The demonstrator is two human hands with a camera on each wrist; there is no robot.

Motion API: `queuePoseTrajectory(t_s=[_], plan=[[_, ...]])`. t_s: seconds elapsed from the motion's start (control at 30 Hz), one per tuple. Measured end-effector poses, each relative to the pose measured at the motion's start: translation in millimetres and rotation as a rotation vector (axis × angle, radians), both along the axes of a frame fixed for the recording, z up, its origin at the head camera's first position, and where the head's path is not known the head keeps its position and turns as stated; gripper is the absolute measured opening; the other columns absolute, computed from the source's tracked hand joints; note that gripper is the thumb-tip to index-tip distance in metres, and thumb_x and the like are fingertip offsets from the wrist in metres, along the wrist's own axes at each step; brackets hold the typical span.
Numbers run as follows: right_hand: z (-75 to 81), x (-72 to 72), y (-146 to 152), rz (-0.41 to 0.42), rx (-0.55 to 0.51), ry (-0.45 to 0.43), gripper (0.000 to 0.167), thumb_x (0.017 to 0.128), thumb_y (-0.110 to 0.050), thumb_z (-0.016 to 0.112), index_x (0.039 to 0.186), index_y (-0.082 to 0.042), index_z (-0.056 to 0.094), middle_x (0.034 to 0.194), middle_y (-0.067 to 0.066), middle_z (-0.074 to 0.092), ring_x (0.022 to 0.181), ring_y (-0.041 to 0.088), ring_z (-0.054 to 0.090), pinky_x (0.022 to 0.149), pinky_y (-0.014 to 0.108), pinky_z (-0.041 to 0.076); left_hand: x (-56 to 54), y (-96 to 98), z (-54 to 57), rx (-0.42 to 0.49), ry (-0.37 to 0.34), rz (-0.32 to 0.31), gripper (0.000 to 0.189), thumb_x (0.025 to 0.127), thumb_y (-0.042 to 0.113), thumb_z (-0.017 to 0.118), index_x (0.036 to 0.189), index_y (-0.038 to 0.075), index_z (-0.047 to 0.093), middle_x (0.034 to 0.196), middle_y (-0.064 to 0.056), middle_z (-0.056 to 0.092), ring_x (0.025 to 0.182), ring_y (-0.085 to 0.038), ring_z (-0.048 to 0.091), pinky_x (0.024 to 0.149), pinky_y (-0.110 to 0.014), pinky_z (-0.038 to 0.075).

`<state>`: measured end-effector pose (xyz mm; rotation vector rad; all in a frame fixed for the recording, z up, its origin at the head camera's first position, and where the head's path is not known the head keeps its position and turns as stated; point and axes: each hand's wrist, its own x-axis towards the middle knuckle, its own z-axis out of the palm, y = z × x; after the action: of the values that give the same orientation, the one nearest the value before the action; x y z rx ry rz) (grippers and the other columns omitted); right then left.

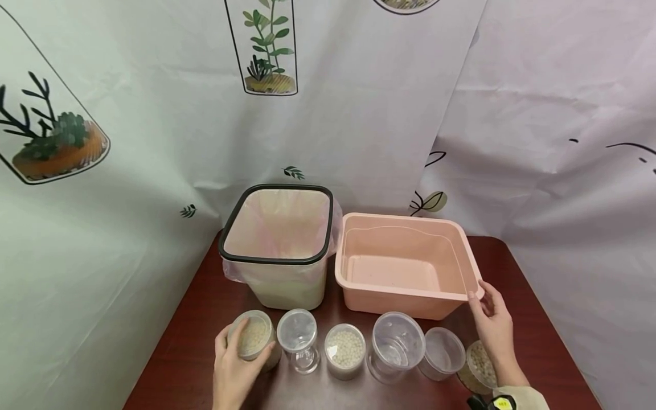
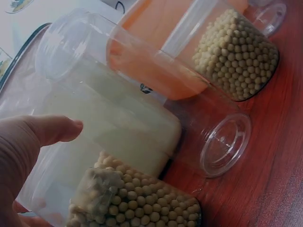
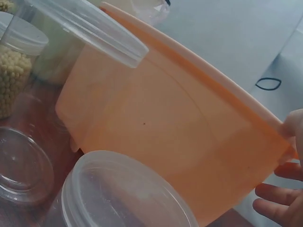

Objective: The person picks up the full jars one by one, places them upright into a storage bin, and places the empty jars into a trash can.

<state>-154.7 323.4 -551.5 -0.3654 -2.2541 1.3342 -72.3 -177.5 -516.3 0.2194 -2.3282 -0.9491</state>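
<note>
My left hand (image 1: 237, 364) curls round the top of a clear lidded jar of pale round beans (image 1: 255, 336). In the left wrist view the thumb (image 2: 57, 129) shows above that jar's beans (image 2: 142, 201). Just right of it stands a clear stemmed jar (image 1: 298, 333). My right hand (image 1: 496, 324) pinches the near right corner of the pink basin's rim (image 1: 410, 291). Fingers of that hand (image 3: 277, 196) show under the basin's corner in the right wrist view. Below the right wrist sits another jar of beans (image 1: 482, 364), partly hidden by the arm.
Between the hands stand a lidded bean jar (image 1: 345, 350), a large clear footed jar (image 1: 397, 341) and a low clear tub (image 1: 443, 353). Behind them is a lined bin (image 1: 287, 290) with a black rim, left of the basin. A printed cloth (image 1: 359, 114) hangs behind the dark red table (image 1: 174, 353).
</note>
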Motion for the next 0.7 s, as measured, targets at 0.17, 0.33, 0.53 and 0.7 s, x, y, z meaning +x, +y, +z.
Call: queuePoseTrajectory(t_s=[0.17, 0.33, 0.53, 0.7], plan=[[2.3, 1.0, -4, 0.012, -0.045, -0.008, 0.05, 0.087, -0.045, 0.06, 0.134, -0.034, 0.047, 0.127, 0.01, 0.054, 0.096, 0.001, 0.052, 0.072, 0.007, 0.041, -2.4, -4.0, -0.1, -0.021, 0.074, 0.02, 0.073, 0.051, 0.017, 0.09, 0.117, 0.008, 0.061, 0.112, -0.021, 0.046, 0.095, -0.04, 0.053, 0.07, -0.054, 0.045], [16.2, 5.4, -11, 0.031, -0.072, -0.014, 0.049, 0.088, -0.039, 0.061, 0.135, -0.03, 0.047, 0.126, 0.011, 0.054, 0.093, -0.001, 0.053, 0.071, 0.008, 0.042, -1.7, -10.9, 4.1, -0.016, 0.087, 0.053, 0.072, 0.05, 0.014, 0.09, 0.116, 0.007, 0.062, 0.111, -0.022, 0.047, 0.095, -0.041, 0.052, 0.068, -0.055, 0.044], [13.8, 3.4, -7, 0.046, -0.165, 0.019, 0.051, 0.088, -0.034, 0.064, 0.135, -0.023, 0.048, 0.123, 0.008, 0.054, 0.093, 0.002, 0.055, 0.07, 0.01, 0.046, -3.8, -16.6, 15.5, -0.037, 0.119, 0.051, 0.071, 0.051, 0.016, 0.089, 0.116, 0.007, 0.062, 0.11, -0.023, 0.047, 0.094, -0.04, 0.052, 0.068, -0.053, 0.045], [5.1, -1.2, -4, 0.032, -0.202, 0.013, 0.05, 0.086, -0.037, 0.065, 0.133, -0.027, 0.05, 0.124, 0.007, 0.055, 0.093, 0.004, 0.056, 0.07, 0.01, 0.046, -3.4, -21.5, 34.0, -0.046, 0.152, 0.059, 0.072, 0.05, 0.015, 0.089, 0.117, 0.009, 0.063, 0.109, -0.022, 0.049, 0.095, -0.037, 0.052, 0.067, -0.047, 0.042]])
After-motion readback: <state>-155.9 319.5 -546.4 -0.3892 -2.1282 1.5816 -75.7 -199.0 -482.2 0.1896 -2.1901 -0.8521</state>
